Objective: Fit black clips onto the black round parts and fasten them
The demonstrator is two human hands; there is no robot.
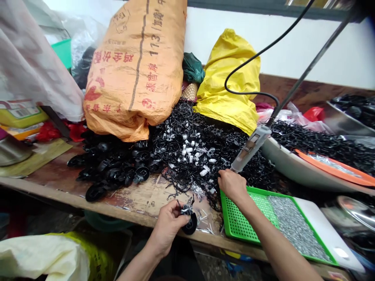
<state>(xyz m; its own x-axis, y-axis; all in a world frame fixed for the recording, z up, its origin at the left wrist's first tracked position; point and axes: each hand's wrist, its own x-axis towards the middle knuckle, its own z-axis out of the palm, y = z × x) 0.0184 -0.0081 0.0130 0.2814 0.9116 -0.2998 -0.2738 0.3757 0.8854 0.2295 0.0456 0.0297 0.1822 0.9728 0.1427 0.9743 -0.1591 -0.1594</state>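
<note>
My left hand [170, 224] pinches a small black round part [190, 223] with metal and grey pieces on top, just above the front edge of the wooden table [149, 199]. Farther right, my right hand [233, 182] is closed at the lower tip of a grey electric screwdriver [252, 148], which hangs tilted from a rod; what its fingers grip is too small to make out. Between and behind the hands lies a heap of small black parts [175, 136] with white pieces [190, 150] in it. Loose silver pins [206, 222] lie beside the black round part.
A green tray [243, 222] of small metal pieces stands at the right, below a large bowl [281, 164] of black parts. Black round parts [117, 168] are piled at the left. An orange sack [137, 66] and a yellow bag [230, 74] stand behind.
</note>
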